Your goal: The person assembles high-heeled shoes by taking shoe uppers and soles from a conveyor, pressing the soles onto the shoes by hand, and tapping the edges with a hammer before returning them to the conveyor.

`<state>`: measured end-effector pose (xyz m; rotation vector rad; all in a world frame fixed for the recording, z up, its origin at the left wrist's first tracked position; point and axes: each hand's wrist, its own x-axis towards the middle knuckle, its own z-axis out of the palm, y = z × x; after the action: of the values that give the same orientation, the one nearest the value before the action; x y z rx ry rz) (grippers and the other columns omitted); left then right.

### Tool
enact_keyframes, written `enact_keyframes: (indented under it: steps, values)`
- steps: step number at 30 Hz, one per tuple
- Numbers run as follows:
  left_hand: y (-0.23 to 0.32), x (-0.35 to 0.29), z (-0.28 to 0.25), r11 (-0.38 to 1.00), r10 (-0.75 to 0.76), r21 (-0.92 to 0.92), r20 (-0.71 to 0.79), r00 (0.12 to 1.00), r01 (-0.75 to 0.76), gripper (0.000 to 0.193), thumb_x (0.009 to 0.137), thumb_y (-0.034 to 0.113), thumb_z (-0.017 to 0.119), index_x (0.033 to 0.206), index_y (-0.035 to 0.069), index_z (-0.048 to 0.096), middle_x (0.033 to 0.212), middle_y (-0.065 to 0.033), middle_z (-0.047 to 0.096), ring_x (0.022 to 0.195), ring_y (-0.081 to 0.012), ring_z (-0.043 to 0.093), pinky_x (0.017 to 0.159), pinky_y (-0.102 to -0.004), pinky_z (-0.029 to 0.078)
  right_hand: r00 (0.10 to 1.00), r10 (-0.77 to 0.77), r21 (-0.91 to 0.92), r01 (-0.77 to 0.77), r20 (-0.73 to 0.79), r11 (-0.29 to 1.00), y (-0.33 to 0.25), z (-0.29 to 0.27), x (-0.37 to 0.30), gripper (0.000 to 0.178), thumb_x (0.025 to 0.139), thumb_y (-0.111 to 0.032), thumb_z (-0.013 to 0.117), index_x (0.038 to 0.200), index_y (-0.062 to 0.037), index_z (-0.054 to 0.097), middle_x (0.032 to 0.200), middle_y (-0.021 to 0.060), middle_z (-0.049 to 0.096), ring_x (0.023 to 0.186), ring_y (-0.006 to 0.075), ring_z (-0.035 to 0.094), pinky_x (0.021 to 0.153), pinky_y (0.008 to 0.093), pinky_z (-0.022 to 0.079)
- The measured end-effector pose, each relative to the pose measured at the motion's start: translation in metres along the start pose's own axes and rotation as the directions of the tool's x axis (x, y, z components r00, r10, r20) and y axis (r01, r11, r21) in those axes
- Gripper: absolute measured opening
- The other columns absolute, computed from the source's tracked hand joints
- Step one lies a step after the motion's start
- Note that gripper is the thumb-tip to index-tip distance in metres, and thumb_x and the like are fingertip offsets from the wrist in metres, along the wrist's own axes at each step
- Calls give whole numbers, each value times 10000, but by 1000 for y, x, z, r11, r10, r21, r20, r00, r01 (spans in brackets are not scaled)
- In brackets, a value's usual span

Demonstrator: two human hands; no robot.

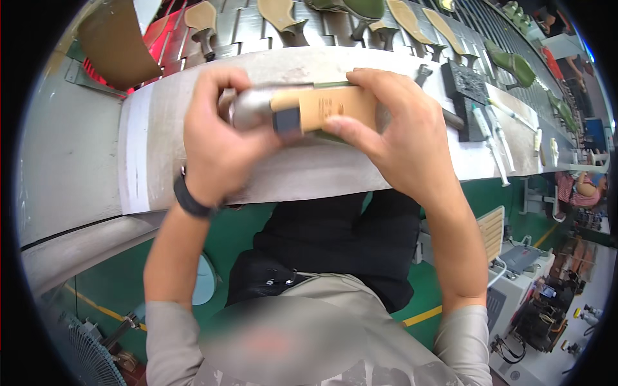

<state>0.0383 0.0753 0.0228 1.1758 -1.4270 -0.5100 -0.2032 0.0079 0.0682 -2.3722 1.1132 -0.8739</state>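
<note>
Both hands hold a shoe sideways above the light work surface, its tan sole facing me. A thin green edge shows along it. My right hand grips the right part, with the thumb pressed flat on the sole and the fingers over the upper edge. My left hand, smeared by motion, curls round a rounded grey part at the left end. Beside the left thumb, a small dark square piece lies against the sole; I cannot make out what it is.
Past the pale work surface, a slatted metal conveyor carries several tan-soled heels and green shoes. Right of my hands are a black block, a metal tool and syringe-like tubes. A brown panel stands at left.
</note>
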Motion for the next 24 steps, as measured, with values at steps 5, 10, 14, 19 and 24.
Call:
enact_keyframes:
  steps: [5, 10, 14, 19, 24]
  values:
    - [15, -44, 3, 940, 165, 272, 166, 972, -206, 839, 685, 309, 1009, 1369, -5, 639, 1305, -173, 633, 1122, -286, 684, 959, -384, 589, 936, -350, -71, 352, 39, 933, 6, 12, -8, 617, 714, -397, 921, 1173, -28, 737, 1220, 127, 734, 1131, 324, 664, 1003, 466, 494]
    - [11, -43, 2, 922, 209, 276, 236, 949, -271, 755, 740, 292, 968, 1360, -11, 664, 1377, -222, 670, 1225, -343, 694, 1018, -412, 585, 895, -443, -58, 445, 40, 894, 13, 19, -3, 605, 695, -428, 904, 1162, -76, 752, 1158, 55, 750, 1031, 268, 680, 972, 457, 481]
    - [10, -43, 2, 915, 225, 282, 237, 945, -289, 742, 760, 309, 953, 1358, -18, 661, 1363, -220, 690, 1244, -350, 692, 1026, -416, 578, 896, -441, -61, 443, 53, 894, 14, 23, -2, 594, 693, -425, 899, 1158, -85, 753, 1145, 32, 753, 1016, 256, 683, 968, 451, 478]
    - [12, -49, 8, 873, 210, 366, 312, 926, -322, 842, 802, 492, 887, 1420, -9, 612, 1460, -251, 626, 1356, -414, 617, 1155, -533, 434, 875, -460, -70, 473, 149, 878, 17, 12, 0, 635, 721, -452, 876, 1199, -53, 751, 1190, 81, 758, 1078, 301, 688, 1013, 465, 485]
    - [25, -48, 5, 942, 33, 291, 421, 906, -169, 949, 742, 422, 921, 1532, 61, 537, 1614, -197, 503, 1472, -368, 512, 1221, -608, 292, 849, -506, -39, 517, 153, 855, 34, 9, 5, 641, 714, -461, 876, 1199, -59, 753, 1195, 87, 758, 1121, 311, 691, 1053, 518, 468]
